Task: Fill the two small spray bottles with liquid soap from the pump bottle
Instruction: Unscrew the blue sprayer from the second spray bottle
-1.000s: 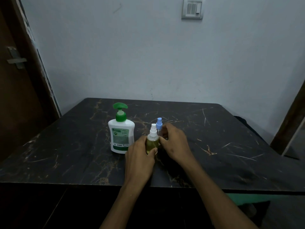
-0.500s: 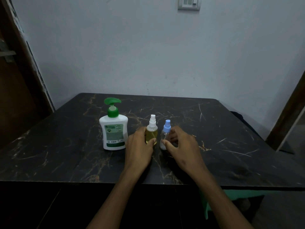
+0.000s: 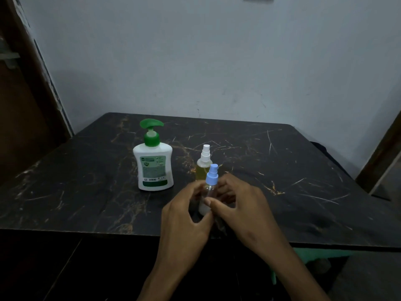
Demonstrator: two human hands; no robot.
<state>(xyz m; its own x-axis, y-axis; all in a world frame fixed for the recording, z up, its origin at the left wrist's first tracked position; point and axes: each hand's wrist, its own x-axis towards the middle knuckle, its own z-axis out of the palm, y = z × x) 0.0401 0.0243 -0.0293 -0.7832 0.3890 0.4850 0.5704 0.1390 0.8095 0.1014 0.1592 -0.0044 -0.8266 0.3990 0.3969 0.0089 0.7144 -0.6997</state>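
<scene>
1. Blue is the cap of the clear spray bottle [image 3: 208,187], which is held upright between both hands above the near part of the dark marbled surface [image 3: 86,192].
2. The clear body of that bottle is enclosed by the fingers [image 3: 225,185] of the right hand [image 3: 243,211], which are curled round its far and right side, while the thumb is laid across its front, below the cap.
3. The left hand [image 3: 184,222] is set against the bottle's left side, with its fingers curled toward the glassy body and its thumb meeting the lower part of the bottle; the exact points of contact are partly hidden by the knuckles.
4. The blue cap and its nozzle are left uncovered above both sets of fingers.
5. Whether the bottle's base is touching the surface cannot be told, since it is hidden behind the hands.
6. The white-capped spray bottle [image 3: 203,166], filled with yellowish liquid, is seen standing just behind the held bottle, untouched by either hand.
7. The white pump bottle [image 3: 154,161], with its green pump head, is stood upright to the left of both spray bottles, apart from the hands.
8. A pale wall [image 3: 217,61] is seen behind the surface.
</scene>
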